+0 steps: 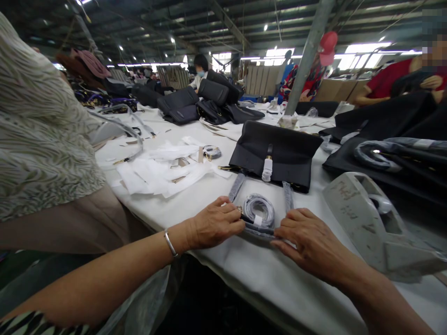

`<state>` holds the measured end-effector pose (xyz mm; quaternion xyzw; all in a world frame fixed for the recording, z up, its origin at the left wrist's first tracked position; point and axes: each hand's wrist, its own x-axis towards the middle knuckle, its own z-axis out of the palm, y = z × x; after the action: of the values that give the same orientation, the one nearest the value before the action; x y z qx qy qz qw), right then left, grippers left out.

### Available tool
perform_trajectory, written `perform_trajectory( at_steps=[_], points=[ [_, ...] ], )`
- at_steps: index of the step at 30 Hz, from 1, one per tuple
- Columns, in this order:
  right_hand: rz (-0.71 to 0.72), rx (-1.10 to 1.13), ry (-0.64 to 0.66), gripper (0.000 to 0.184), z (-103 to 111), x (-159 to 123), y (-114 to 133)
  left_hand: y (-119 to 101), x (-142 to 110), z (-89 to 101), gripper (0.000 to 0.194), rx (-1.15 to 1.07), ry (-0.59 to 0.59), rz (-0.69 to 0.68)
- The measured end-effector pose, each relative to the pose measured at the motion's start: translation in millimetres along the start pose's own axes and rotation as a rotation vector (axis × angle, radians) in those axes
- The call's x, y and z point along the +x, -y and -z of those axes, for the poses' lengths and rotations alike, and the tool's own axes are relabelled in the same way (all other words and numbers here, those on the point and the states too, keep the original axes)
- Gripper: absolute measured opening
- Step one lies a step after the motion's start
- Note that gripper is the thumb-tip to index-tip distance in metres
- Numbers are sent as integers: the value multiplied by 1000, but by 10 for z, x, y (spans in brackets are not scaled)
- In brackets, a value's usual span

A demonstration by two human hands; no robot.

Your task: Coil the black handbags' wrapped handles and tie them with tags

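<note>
A black handbag [279,151] lies flat on the white table [223,265], its wrapped handle [260,229] pointing toward me. A coiled, wrapped strap [259,209] rests inside the handle loop. My left hand [213,226], with a silver bracelet on the wrist, has its fingers closed on the handle's left end beside a metal ring. My right hand [310,239] presses its curled fingers on the handle's right end.
A grey tape dispenser [377,223] stands just right of my right hand. White paper sheets [164,170] lie to the left. More black bags [195,104] are piled at the back and right. A person in a patterned top [42,135] stands close on my left; other workers are beyond.
</note>
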<state>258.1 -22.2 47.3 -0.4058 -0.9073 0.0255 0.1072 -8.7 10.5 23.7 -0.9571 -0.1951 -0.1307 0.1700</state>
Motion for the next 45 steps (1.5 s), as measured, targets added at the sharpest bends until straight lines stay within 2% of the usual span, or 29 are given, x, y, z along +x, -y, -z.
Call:
perform_trajectory(
  at_steps=[6,11,15,19,22,25,29,34,37,39,43,45],
  points=[
    [-44,-76,59,26,-31,-15,8,-13,7,11,14,8,30,32],
    [-134,-145,99,17,-51,-36,56,10,-22,-14,8,-42,79,114],
    [-227,-183,105,19,-58,-44,33,-20,48,24,8,-65,143,103],
    [-267,-170,79,13,-88,-27,-15,1,58,32,7,-87,194,93],
    [-262,-160,91,8,-130,-1,-9,61,-13,-47,5,-117,173,63],
    [-228,-179,97,8,-169,20,21,116,-104,-140,15,-155,99,80],
    [-149,-214,39,13,-184,41,38,182,-179,-172,19,-101,20,94],
    [-71,-228,-145,22,-204,81,7,227,-137,-148,16,-29,40,132],
    [-75,-231,-243,28,-260,107,-16,201,-97,-146,17,-37,24,93],
    [-75,-214,-258,31,-300,124,-30,192,-102,-144,18,-48,12,74],
    [-67,-144,-236,29,-351,145,-64,232,-176,-127,22,-59,18,128],
    [-82,-118,-249,26,-367,145,-85,259,-204,-110,18,-58,36,128]
  ],
)
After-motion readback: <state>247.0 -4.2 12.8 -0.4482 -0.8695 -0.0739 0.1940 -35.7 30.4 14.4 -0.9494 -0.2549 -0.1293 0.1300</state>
